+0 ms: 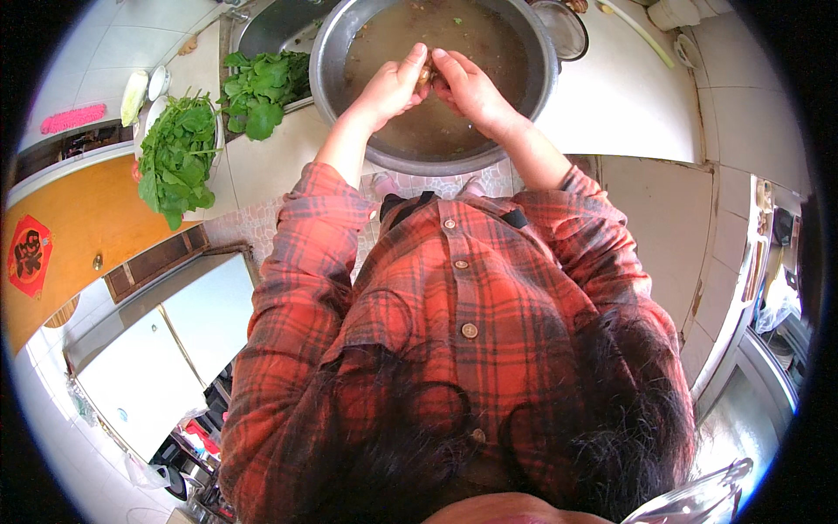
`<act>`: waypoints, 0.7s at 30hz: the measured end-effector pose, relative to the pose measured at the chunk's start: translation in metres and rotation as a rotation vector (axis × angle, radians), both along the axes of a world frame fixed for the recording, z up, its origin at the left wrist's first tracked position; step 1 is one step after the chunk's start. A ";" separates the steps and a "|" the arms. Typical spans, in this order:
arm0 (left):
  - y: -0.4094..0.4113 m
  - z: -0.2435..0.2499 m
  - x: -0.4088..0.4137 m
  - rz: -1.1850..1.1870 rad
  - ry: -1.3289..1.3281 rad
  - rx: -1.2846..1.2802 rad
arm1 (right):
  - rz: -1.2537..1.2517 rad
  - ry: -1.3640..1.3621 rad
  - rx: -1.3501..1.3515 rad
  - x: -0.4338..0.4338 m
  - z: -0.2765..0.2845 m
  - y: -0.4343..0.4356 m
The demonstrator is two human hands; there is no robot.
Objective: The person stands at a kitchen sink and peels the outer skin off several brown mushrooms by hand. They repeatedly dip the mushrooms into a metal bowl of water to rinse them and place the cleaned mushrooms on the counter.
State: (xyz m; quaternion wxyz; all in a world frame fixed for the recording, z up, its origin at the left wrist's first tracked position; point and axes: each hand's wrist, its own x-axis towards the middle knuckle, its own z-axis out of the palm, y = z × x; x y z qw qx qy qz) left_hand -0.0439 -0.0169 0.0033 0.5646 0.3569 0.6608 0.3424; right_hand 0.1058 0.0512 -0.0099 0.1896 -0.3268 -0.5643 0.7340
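Note:
A large round metal basin [543, 98] holds murky brown water with small bits floating in it. Over the water, near the basin's middle, my left hand [396, 85] and my right hand [468, 88] meet at the fingertips. Between them they grip a small brownish piece [425, 73], mostly covered by the fingers; what it is I cannot tell. Left of the basin, leafy greens [262, 92] lie at the edge of the sink.
More leafy greens [180, 150] fill a white bowl at left, near a pale cabbage-like vegetable [134, 98], a small white bowl [159, 83] and a pink fuzzy cloth [73, 118]. The metal sink [275, 29] lies behind; a round pan-like vessel [563, 29] and a green onion stalk [638, 29] are at right.

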 end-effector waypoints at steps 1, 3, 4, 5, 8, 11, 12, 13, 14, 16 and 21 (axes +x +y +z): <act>0.001 0.000 0.009 0.011 0.315 0.073 | -0.069 -0.035 0.023 -0.003 -0.005 -0.004; 0.002 0.001 0.027 0.032 0.949 0.220 | -0.206 -0.102 0.068 -0.010 -0.014 -0.010; 0.000 0.003 0.032 0.006 0.988 0.241 | -0.248 -0.135 0.067 -0.012 -0.013 -0.011; -0.002 0.004 0.035 -0.021 1.027 0.261 | -0.246 -0.125 -0.030 -0.011 -0.011 -0.009; -0.009 -0.012 0.034 -0.029 0.948 0.487 | -0.227 -0.130 -0.174 -0.007 0.008 0.001; -0.011 -0.015 0.026 -0.095 0.884 0.491 | -0.133 -0.151 -0.061 -0.002 0.005 0.003; -0.012 -0.012 0.026 -0.097 0.853 0.436 | -0.114 -0.117 0.020 -0.001 0.003 0.002; -0.012 -0.005 0.027 -0.099 0.822 0.380 | -0.095 -0.083 0.101 0.000 0.000 0.000; -0.013 -0.001 0.027 -0.100 0.791 0.325 | -0.076 -0.049 0.182 0.001 -0.001 -0.002; -0.014 0.000 0.021 -0.107 0.714 0.311 | -0.007 0.058 0.055 0.005 0.001 -0.003; -0.014 0.009 0.006 -0.182 0.459 0.236 | 0.189 0.067 0.110 0.021 0.012 -0.001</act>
